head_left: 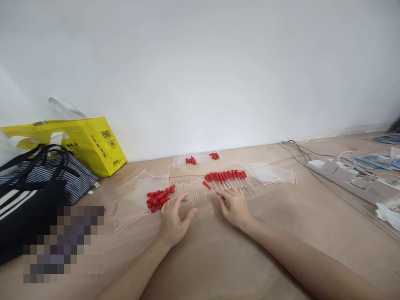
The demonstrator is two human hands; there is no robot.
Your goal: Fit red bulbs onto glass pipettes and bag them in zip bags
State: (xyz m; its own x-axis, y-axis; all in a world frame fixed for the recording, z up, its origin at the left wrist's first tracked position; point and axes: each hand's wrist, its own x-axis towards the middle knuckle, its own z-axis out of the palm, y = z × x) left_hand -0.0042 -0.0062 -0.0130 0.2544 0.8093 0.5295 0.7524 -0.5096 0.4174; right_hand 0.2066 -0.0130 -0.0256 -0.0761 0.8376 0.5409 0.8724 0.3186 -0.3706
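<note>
Centre frame: my left hand [173, 216] half-open over clear tubes [191, 191], holding nothing; right hand [233, 204] spread, fingertips on capped droppers [229, 179]. Risk: a sweep scatters the red caps [159, 198].

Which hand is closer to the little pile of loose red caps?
Left. The left hand rests just right of the pile of red caps, fingertips almost beside it. The right hand lies farther right, under the row of red-capped droppers.
</note>
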